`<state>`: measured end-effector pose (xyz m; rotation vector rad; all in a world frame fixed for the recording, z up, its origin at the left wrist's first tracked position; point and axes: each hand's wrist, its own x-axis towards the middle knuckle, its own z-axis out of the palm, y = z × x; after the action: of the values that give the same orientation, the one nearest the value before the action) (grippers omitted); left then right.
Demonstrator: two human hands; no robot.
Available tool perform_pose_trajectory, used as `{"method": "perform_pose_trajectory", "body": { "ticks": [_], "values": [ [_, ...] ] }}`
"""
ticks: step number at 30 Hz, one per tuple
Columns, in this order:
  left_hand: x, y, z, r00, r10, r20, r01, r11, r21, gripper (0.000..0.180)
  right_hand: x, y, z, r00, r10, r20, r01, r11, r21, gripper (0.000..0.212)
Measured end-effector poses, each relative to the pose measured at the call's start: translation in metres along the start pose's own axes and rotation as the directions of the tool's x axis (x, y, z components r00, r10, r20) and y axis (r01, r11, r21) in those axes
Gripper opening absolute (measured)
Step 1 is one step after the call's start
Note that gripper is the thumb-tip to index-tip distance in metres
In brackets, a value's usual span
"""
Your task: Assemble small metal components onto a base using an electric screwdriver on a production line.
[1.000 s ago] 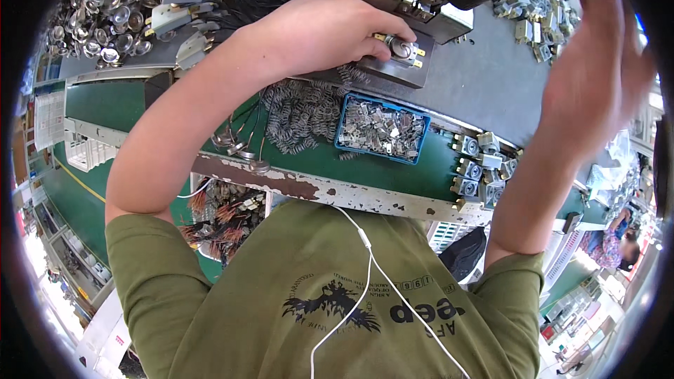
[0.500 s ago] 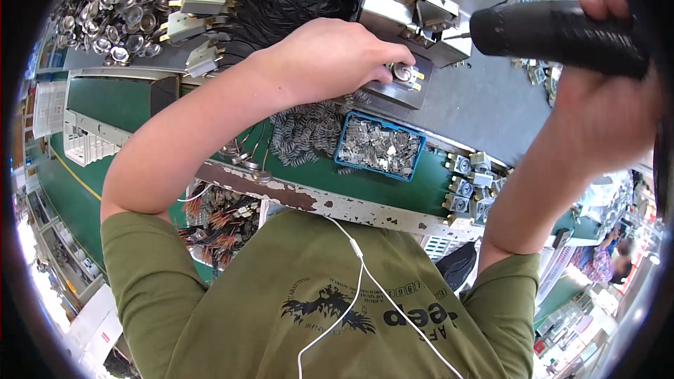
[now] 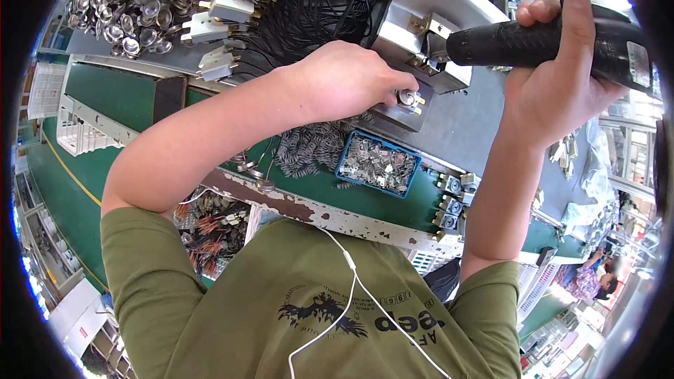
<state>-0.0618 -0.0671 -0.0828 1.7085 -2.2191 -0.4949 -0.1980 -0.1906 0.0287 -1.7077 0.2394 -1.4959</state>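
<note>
My left hand is closed at its fingertips around a small white socket part with a round metal piece and brass terminals. That part rests on a grey metal block. In my right hand is a black electric screwdriver, held nearly level with its nose pointing left. The nose is against or just in front of the opening of a metal screw feeder, beyond the block. I cannot make out the bit's tip there.
Near the block lie a heap of springs and a blue tray of small metal parts. Socket parts stand in rows at the bench edge. Black cables, white plug housings and metal caps fill the far left.
My right hand has brought the screwdriver left, up to the screw feeder. My left hand keeps its hold on the socket part. The whole view has shifted slightly.
</note>
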Motion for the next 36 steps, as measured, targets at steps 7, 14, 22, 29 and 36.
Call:
{"method": "perform_pose_trajectory", "body": {
  "ticks": [7,14,22,29,36],
  "values": [
    [0.002,0.001,0.002,1.0,0.003,-0.018,-0.003,1.0,0.015,0.047,-0.003,-0.004,0.008,0.999,0.024,0.025,-0.022,0.997,-0.081,0.023],
    [0.001,0.003,-0.005,0.997,-0.061,0.055,0.06,0.998,0.021,0.042,-0.012,-0.006,0.006,0.996,0.081,0.036,-0.073,0.981,-0.179,0.024],
    [0.004,0.006,-0.004,0.999,-0.028,0.042,0.026,0.998,0.058,0.042,0.008,0.007,-0.008,0.96,0.127,0.249,-0.125,0.992,-0.024,0.026],
    [-0.009,0.001,0.004,0.999,-0.013,-0.031,0.014,0.999,0.032,0.04,-0.019,-0.002,0.008,0.993,-0.1,0.058,0.111,0.968,-0.224,0.017],
    [0.003,0.005,-0.003,0.998,-0.062,0.014,0.062,0.997,0.04,0.037,-0.029,-0.005,-0.032,0.994,0.009,0.106,-0.028,0.984,0.175,0.016]
  ]
}}
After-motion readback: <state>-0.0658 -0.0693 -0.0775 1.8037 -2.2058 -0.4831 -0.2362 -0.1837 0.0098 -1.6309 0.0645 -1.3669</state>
